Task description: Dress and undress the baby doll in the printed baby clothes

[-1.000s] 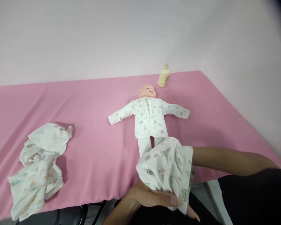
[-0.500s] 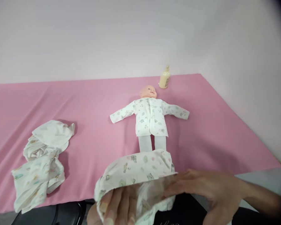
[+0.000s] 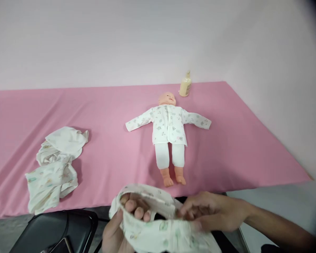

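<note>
Printed white baby pants [image 3: 152,235] are held up at the table's front edge, their wide waist opening facing me. My left hand [image 3: 118,228] grips the left side of that opening, its curled fingers inside and the thumb outside. On the right, my right hand [image 3: 213,212] pinches the cloth near the rim; its fingertips are partly blurred. Beyond the pants a baby doll [image 3: 170,154] lies on its back, arms spread. It wears a printed white jacket [image 3: 163,124] and white leggings or wraps, with its feet bare.
A pink cloth [image 3: 107,140] covers the table. Crumpled white baby clothes [image 3: 55,168] lie at the left. A pale yellow pump bottle [image 3: 185,86] stands beside the doll's head. A black chair [image 3: 58,228] is below the front edge, with walls behind and right.
The pants have come down and towards me, uncovering the doll's legs and feet. My left fingers have curled around the rim, and my right hand has moved left onto the cloth.
</note>
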The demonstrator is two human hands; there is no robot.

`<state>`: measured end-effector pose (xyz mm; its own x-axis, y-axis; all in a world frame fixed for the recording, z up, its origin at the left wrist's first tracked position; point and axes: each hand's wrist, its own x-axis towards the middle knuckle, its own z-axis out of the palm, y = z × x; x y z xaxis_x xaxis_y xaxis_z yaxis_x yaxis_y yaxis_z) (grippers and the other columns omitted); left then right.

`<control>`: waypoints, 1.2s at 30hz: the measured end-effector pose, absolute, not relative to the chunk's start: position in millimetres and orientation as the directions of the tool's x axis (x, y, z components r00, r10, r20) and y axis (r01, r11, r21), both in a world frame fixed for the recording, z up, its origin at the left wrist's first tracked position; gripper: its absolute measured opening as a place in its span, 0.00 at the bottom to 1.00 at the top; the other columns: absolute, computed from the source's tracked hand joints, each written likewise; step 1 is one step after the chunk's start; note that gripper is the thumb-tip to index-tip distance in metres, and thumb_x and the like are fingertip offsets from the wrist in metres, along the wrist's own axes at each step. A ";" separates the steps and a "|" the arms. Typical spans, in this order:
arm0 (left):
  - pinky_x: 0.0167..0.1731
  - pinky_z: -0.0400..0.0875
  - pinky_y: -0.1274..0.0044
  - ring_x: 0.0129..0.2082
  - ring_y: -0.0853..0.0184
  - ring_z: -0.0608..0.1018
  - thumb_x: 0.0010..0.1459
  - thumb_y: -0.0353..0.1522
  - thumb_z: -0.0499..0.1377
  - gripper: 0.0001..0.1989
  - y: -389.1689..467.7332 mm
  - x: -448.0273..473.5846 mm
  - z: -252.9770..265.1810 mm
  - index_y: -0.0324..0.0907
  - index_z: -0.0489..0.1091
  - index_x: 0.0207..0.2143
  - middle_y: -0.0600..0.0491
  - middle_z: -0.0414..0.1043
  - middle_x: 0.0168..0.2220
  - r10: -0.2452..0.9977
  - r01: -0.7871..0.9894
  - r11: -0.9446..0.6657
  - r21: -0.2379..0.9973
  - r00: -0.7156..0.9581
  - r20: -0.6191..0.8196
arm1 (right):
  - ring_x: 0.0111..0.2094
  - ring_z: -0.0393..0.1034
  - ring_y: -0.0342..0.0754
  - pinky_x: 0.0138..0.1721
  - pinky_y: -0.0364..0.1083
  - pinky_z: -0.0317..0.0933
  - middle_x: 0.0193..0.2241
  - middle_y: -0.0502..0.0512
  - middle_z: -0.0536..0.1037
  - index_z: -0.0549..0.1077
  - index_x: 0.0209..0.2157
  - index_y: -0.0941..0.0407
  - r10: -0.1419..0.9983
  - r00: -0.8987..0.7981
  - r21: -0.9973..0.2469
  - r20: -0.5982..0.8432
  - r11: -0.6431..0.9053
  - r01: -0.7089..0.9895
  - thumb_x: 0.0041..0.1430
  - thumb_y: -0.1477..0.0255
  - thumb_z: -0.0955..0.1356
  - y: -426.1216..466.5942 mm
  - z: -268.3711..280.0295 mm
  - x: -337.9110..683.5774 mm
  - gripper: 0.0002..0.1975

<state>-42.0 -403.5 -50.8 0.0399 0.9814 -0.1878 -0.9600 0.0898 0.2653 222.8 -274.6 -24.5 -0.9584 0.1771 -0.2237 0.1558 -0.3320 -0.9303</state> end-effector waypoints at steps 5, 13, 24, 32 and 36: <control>0.62 0.65 0.74 0.52 0.70 0.78 0.71 0.26 0.40 0.24 -382.2 -23.1 -51.4 0.45 0.75 0.52 0.53 0.78 0.49 0.986 -0.981 0.157 0.112 0.150 -0.069 | 0.28 0.56 0.38 0.29 0.40 0.53 0.30 0.48 0.66 0.75 0.52 0.55 0.297 -0.918 -0.954 -0.261 -0.222 0.200 0.66 0.61 0.68 -259.4 -31.5 209.4 0.18; 0.67 0.57 0.74 0.54 0.70 0.77 0.73 0.31 0.40 0.24 -385.4 -8.3 -86.8 0.41 0.76 0.51 0.50 0.77 0.51 0.954 -0.990 0.049 0.135 0.007 -0.301 | 0.37 0.72 0.46 0.38 0.46 0.68 0.40 0.57 0.76 0.73 0.48 0.58 0.517 -0.764 -0.893 -0.385 0.001 0.451 0.70 0.62 0.62 -221.7 -15.0 191.6 0.16; 0.66 0.58 0.66 0.60 0.60 0.72 0.70 0.32 0.50 0.17 -385.6 2.7 -93.2 0.38 0.77 0.50 0.45 0.77 0.52 0.813 -0.955 0.082 0.283 -0.100 -0.574 | 0.70 0.39 0.63 0.68 0.63 0.42 0.62 0.63 0.65 0.73 0.49 0.60 0.000 -0.997 -0.187 0.079 0.982 -0.015 0.53 0.81 0.73 -179.2 -55.7 141.1 0.21; 0.66 0.59 0.67 0.60 0.61 0.73 0.72 0.31 0.47 0.20 -380.3 2.8 -87.3 0.40 0.78 0.50 0.47 0.78 0.50 0.866 -0.970 0.127 0.207 0.007 -0.500 | 0.66 0.52 0.58 0.65 0.61 0.46 0.52 0.58 0.74 0.76 0.43 0.57 -0.078 -0.990 -0.203 0.117 0.974 -0.100 0.57 0.84 0.67 -166.8 -49.3 127.5 0.14; 0.67 0.57 0.67 0.62 0.61 0.70 0.73 0.35 0.42 0.23 -376.1 6.9 -73.5 0.41 0.75 0.55 0.47 0.75 0.54 0.920 -0.970 0.178 0.166 0.104 -0.378 | 0.65 0.53 0.57 0.63 0.60 0.47 0.52 0.55 0.74 0.76 0.46 0.53 -0.033 -0.992 -0.258 0.121 0.964 -0.063 0.61 0.81 0.65 -164.9 -38.5 120.8 0.15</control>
